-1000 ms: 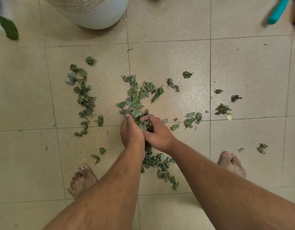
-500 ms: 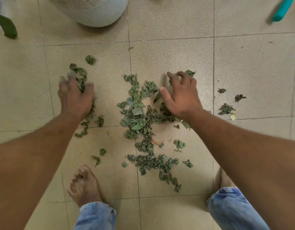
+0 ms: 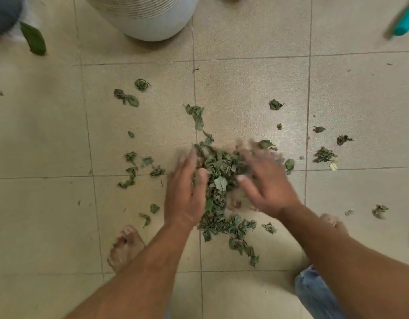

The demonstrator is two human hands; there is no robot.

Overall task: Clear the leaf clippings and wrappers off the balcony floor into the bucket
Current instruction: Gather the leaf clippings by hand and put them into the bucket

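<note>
Fingers (image 3: 185,164) of the left hand (image 3: 187,196) are straight and flat against the pile (image 3: 219,171) of clippings. The right hand (image 3: 269,187) is blurry but looks spread too, pressing in from the other side. Neither holds anything, so this looks like the raking-together step. Strays (image 3: 324,155) lie scattered over the floor (image 3: 49,203). Next up is probably cupping the heap and carrying it to the bucket, which might be that white tub (image 3: 153,28) at the top edge.

Green leaf clippings (image 3: 219,169) cover beige floor tiles (image 3: 252,88) near a white, tan-ribbed pot (image 3: 153,28) and a teal handle (image 3: 403,24).
</note>
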